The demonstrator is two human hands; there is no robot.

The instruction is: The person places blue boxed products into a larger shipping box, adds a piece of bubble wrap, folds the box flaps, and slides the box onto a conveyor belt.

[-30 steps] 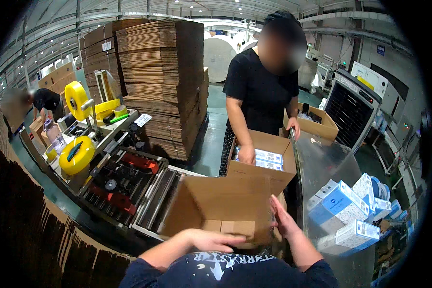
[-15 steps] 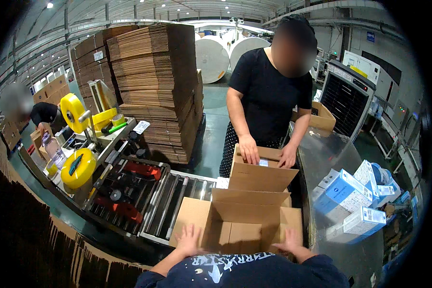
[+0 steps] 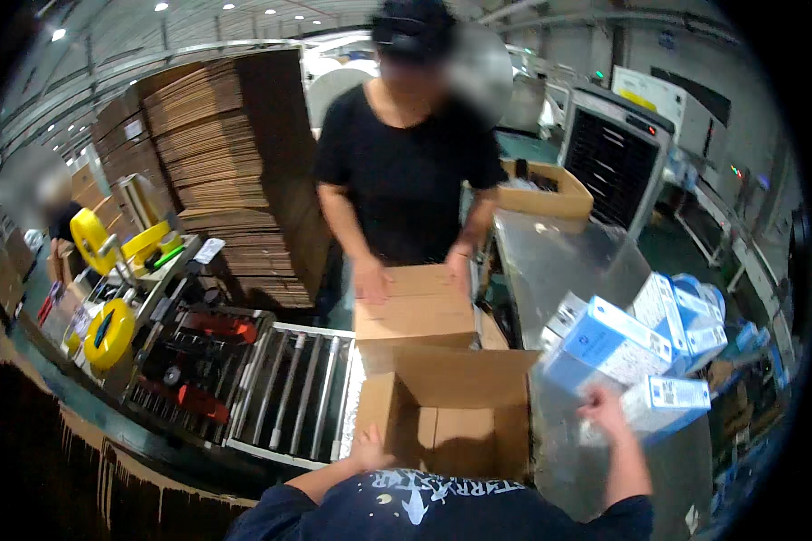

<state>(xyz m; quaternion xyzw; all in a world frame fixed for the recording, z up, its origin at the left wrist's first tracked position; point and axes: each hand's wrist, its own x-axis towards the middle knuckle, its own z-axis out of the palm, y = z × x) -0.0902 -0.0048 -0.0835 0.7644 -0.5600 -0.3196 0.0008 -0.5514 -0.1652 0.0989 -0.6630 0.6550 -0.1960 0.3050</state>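
An open cardboard box [image 3: 465, 368] stands in front of me, its inside showing bare brown cardboard. My left hand [image 3: 367, 451] rests at the box's near left side with its fingers extended. Over the metal table to the right, my right hand [image 3: 604, 412] has its fingers apart and nothing visible in it. It is beside a white-and-blue carton [image 3: 668, 406] and just below a larger blue-and-white carton [image 3: 609, 343]; whether it touches either I cannot tell. Across from me, a co-worker's two hands lie on another cardboard box [image 3: 415, 302], whose top looks folded over.
A roller conveyor [image 3: 302, 388] runs to the left, beside yellow tape rolls [image 3: 108, 334]. Tall stacks of flat cardboard [image 3: 216, 153] stand behind it. The metal table [image 3: 559, 261] carries several blue-and-white cartons and, at its far end, an open cardboard tray [image 3: 550, 198].
My right hand has left the open box's right side and moved right to the cartons. My view has turned right. The co-worker's box, open before, now appears covered on top.
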